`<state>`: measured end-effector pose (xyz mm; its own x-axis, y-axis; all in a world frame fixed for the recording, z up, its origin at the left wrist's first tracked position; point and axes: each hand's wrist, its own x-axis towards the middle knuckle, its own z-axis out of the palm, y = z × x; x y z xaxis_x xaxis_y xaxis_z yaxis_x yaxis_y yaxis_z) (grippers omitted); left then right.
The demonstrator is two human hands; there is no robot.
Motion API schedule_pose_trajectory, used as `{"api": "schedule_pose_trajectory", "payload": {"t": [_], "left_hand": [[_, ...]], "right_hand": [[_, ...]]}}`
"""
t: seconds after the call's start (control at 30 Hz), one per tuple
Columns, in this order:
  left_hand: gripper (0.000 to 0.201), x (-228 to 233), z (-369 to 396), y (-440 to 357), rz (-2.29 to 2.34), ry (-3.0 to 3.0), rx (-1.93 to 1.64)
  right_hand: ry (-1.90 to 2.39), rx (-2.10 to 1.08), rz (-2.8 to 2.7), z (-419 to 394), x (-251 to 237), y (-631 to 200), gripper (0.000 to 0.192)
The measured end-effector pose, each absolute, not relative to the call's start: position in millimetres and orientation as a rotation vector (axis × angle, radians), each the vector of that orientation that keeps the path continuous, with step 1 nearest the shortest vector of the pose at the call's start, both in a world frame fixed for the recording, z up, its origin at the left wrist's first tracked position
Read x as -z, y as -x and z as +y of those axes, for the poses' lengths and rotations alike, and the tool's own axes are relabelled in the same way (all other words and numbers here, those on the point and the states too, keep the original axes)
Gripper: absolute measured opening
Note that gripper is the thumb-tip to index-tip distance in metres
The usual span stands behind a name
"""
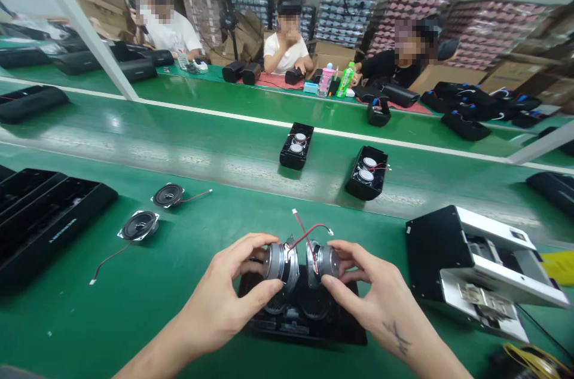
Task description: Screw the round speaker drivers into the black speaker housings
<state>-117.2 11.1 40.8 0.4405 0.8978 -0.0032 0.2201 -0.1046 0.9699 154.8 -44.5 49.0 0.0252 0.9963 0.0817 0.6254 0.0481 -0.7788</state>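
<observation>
My left hand (237, 283) is closed around the round magnet end of a speaker driver (281, 262), which is tilted on its side. A second speaker driver (323, 262) is gripped by my right hand (365, 283), facing the first with a small gap between them. Red and black wires with white plugs (309, 234) rise from both drivers and cross. Just beneath them lies an open black speaker housing (309, 328) with round grille openings, partly hidden by my hands.
Two loose speaker drivers (140, 225) (168, 194) lie left, near black housings (58, 217). A black and white machine (475, 271) stands right. Beyond, housings with fitted drivers (297, 146) (368, 173) rest on the green line. Several people (289, 44) sit across.
</observation>
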Motion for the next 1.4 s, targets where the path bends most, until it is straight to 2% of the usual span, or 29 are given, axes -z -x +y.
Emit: {"api": "schedule_pose_trajectory", "payload": {"t": [0.17,0.33,0.6,0.73,0.9,1.1,1.3,1.4], "left_hand": [[0.036,-41,14,117,1.019,-1.867,-0.736],[0.036,-43,2,125,1.028,-2.133,-0.607],[0.045,-24,-16,116,1.004,-2.614,-0.314],[0.042,-20,-12,109,1.031,-2.710,-0.172],[0.049,-16,-7,103,1.039,-2.664,-0.098],[0.035,-18,-4,98,1.009,-2.654,0.073],[0.050,-17,-5,103,0.947,-2.717,0.034],[0.051,-16,-4,106,0.938,-2.727,0.074]], "right_hand": [[1.515,-0.613,-1.764,-51,-54,-153,0.035],[1.452,-0.493,-1.990,-67,-48,-158,0.043],[1.580,-0.026,-2.342,-92,-25,-158,0.033],[1.672,0.020,-2.303,-87,-24,-155,0.034],[1.703,0.083,-2.313,-83,-11,-149,0.047],[1.742,0.130,-2.304,-83,0,-142,0.053],[1.825,0.095,-2.351,-83,-4,-141,0.061],[1.780,0.000,-2.413,-82,-7,-150,0.056]]}}
